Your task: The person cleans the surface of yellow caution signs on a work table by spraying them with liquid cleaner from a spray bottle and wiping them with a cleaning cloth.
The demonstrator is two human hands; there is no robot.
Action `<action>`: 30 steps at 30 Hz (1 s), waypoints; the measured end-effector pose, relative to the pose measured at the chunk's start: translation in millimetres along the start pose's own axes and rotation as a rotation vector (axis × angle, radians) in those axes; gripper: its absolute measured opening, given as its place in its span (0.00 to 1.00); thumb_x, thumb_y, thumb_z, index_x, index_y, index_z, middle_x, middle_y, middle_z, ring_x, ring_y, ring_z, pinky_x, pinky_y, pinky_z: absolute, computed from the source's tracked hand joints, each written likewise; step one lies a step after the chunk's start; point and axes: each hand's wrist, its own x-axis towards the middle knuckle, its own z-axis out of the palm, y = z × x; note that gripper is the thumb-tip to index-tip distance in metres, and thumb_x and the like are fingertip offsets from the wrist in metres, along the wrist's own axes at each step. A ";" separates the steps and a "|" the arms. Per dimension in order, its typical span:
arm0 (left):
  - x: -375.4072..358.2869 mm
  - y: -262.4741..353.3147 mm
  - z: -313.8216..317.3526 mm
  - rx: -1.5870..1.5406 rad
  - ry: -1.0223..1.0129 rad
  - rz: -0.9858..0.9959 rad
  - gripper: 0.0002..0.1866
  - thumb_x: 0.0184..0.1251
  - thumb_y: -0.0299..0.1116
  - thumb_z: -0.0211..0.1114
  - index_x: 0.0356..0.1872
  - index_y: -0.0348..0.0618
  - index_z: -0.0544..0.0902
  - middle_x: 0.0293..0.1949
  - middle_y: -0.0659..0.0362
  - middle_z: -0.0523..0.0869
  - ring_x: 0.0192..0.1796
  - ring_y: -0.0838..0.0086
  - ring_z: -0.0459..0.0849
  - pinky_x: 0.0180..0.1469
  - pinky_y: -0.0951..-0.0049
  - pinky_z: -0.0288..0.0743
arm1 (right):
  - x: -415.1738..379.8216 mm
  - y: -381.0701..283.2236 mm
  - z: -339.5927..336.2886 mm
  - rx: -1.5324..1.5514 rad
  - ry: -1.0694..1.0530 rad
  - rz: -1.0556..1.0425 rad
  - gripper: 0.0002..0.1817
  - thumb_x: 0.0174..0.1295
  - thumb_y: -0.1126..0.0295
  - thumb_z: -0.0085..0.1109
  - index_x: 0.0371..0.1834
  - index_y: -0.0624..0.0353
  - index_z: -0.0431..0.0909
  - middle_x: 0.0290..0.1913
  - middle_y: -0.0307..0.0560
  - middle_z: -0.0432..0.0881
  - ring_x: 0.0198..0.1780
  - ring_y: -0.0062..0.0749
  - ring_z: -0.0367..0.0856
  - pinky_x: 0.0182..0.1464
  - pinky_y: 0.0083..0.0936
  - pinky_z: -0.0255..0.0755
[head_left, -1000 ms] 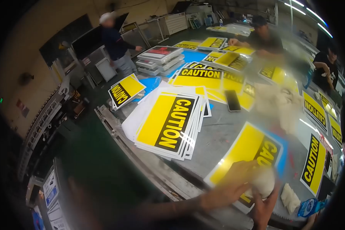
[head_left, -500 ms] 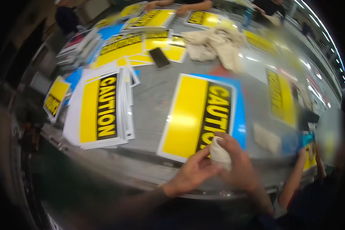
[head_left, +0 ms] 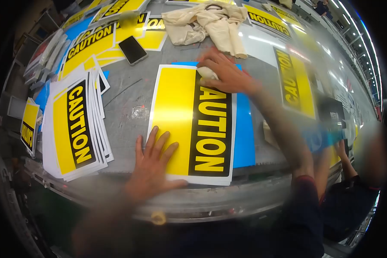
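A yellow and black caution sign (head_left: pixel 173 103) with a white border lies flat before me, over a blue sheet (head_left: pixel 244 129) that shows along its right and top edges. Fingers spread, my left hand (head_left: pixel 152 165) rests on the sign's lower left corner. My right hand (head_left: pixel 228 74) reaches across to the upper right part and presses a wadded off-white cloth (head_left: pixel 207 73) against the sign's face. That hand and the cloth cover the first letter of the word.
To the left is a stack of caution signs (head_left: pixel 75 124). Beyond lie a phone (head_left: pixel 132 50) and a heap of cream cloth (head_left: pixel 206 26). Another caution sign (head_left: pixel 294 81) lies to the right, where a co-worker's arm (head_left: pixel 322 167) is close to mine.
My hands have parted. The left has gone down flat onto the sign's lower left; the right has carried the cloth up to the sign's top right. The view has shifted.
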 end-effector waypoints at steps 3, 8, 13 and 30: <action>2.3 -2.0 -0.8 -0.007 0.008 0.011 0.61 0.54 0.82 0.78 0.80 0.49 0.70 0.84 0.40 0.61 0.92 0.34 0.45 0.86 0.15 0.34 | -5.5 -24.0 27.5 0.100 -0.007 0.059 0.22 0.73 0.60 0.74 0.64 0.58 0.83 0.68 0.57 0.82 0.72 0.56 0.77 0.75 0.51 0.70; 3.1 -3.8 -0.6 -0.042 -0.014 -0.023 0.59 0.51 0.80 0.80 0.78 0.51 0.73 0.85 0.42 0.61 0.92 0.33 0.46 0.86 0.13 0.34 | -74.8 -172.7 20.8 0.299 -0.312 -0.219 0.17 0.76 0.68 0.64 0.66 0.56 0.84 0.57 0.51 0.85 0.62 0.41 0.84 0.63 0.39 0.79; 0.3 -11.0 10.6 -0.109 0.052 0.000 0.54 0.51 0.78 0.80 0.70 0.48 0.80 0.87 0.42 0.62 0.92 0.33 0.49 0.83 0.10 0.38 | -62.9 -88.3 32.6 0.078 -0.196 -0.023 0.22 0.73 0.72 0.70 0.70 0.56 0.83 0.66 0.54 0.84 0.66 0.51 0.82 0.69 0.49 0.74; -1.7 -12.3 13.0 -0.096 -0.033 -0.012 0.61 0.54 0.82 0.78 0.79 0.54 0.66 0.89 0.37 0.56 0.91 0.27 0.47 0.84 0.12 0.37 | -62.6 -133.8 29.0 0.209 -0.307 0.010 0.15 0.74 0.70 0.69 0.62 0.52 0.85 0.63 0.52 0.84 0.67 0.46 0.83 0.71 0.50 0.74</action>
